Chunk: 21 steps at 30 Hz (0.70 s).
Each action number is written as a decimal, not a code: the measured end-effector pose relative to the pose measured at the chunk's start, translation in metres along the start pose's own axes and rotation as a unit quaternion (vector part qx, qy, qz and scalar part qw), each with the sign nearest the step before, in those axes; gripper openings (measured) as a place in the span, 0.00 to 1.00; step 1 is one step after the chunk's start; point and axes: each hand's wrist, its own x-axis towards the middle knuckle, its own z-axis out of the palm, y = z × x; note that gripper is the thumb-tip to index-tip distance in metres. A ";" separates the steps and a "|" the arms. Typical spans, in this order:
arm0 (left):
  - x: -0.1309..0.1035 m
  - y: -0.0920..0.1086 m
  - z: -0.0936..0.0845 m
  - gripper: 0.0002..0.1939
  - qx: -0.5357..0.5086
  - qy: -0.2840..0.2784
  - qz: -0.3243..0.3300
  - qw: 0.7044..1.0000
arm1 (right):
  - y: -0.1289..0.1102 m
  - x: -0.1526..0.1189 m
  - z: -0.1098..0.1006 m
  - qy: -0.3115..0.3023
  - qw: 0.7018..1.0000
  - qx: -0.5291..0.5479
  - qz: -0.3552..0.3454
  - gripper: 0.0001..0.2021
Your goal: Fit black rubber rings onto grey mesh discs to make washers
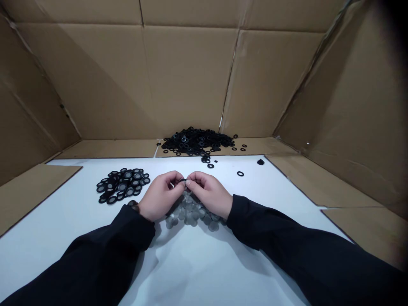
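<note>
My left hand (pixel 164 193) and my right hand (pixel 208 192) meet at the middle of the white surface. Between their fingertips is a small black rubber ring (pixel 183 180), mostly covered by the fingers; a grey mesh disc seems to be at the right fingertips. Beneath both hands lies a heap of round grey mesh discs (pixel 191 212). To the left of my left hand is a pile of black rings with grey discs set in them (pixel 123 186).
A large heap of black rubber rings (pixel 197 141) lies against the back cardboard wall (pixel 191 76). A few loose rings, one of them a black ring (pixel 240 174), and a small black clump (pixel 260 162) lie to the right. Cardboard walls rise on the left and right.
</note>
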 end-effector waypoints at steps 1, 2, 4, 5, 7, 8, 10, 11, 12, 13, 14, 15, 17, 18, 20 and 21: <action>0.000 0.001 0.000 0.08 -0.006 0.006 -0.002 1.000 | -0.001 0.000 0.000 -0.004 1.000 -0.006 -0.005 0.10; -0.001 0.001 -0.001 0.08 -0.013 0.011 -0.003 1.000 | -0.001 0.000 -0.001 -0.005 1.000 -0.013 -0.012 0.10; -0.001 0.002 -0.001 0.08 -0.029 0.017 -0.005 0.999 | -0.004 0.000 -0.001 0.002 1.000 -0.019 -0.025 0.09; -0.001 0.002 -0.001 0.08 -0.036 0.020 -0.006 0.999 | -0.005 0.000 -0.001 0.008 0.999 -0.016 -0.029 0.08; -0.002 0.003 0.000 0.08 -0.048 0.024 -0.009 0.999 | -0.007 0.000 0.000 0.019 0.999 0.000 -0.033 0.08; -0.001 0.004 0.000 0.08 -0.053 0.025 -0.013 0.998 | -0.008 0.000 0.000 0.021 0.999 0.010 -0.034 0.07; -0.001 0.005 0.001 0.08 -0.058 0.029 -0.015 0.998 | -0.009 -0.001 0.001 0.025 0.999 0.026 -0.036 0.07; -0.001 0.006 0.002 0.08 -0.058 0.030 -0.014 0.998 | -0.010 -0.001 0.002 0.029 0.998 0.032 -0.037 0.07; -0.001 0.006 0.002 0.07 -0.057 0.032 -0.013 0.998 | -0.011 -0.001 0.002 0.034 0.998 0.036 -0.038 0.07; -0.001 0.007 0.002 0.07 -0.056 0.033 -0.011 0.998 | -0.011 -0.001 0.002 0.040 0.998 0.037 -0.040 0.06; -0.001 0.008 0.002 0.07 -0.057 0.032 -0.009 0.998 | -0.012 -0.002 0.002 0.047 0.997 0.037 -0.042 0.06; -0.001 0.008 0.002 0.07 -0.058 0.029 -0.008 0.998 | -0.012 -0.002 0.002 0.053 0.997 0.036 -0.044 0.06; -0.001 0.009 0.002 0.06 -0.061 0.019 -0.006 0.998 | -0.011 -0.003 0.002 0.062 0.997 0.028 -0.048 0.06; -0.001 0.009 0.002 0.06 -0.061 0.014 -0.006 0.998 | -0.011 -0.003 0.002 0.063 0.996 0.024 -0.050 0.05; -0.001 0.008 0.002 0.05 -0.060 0.004 -0.008 0.998 | -0.009 -0.003 0.002 0.059 0.997 0.017 -0.051 0.05; -0.001 0.008 0.002 0.05 -0.061 0.000 -0.011 0.998 | -0.008 -0.003 0.002 0.055 0.997 0.014 -0.051 0.04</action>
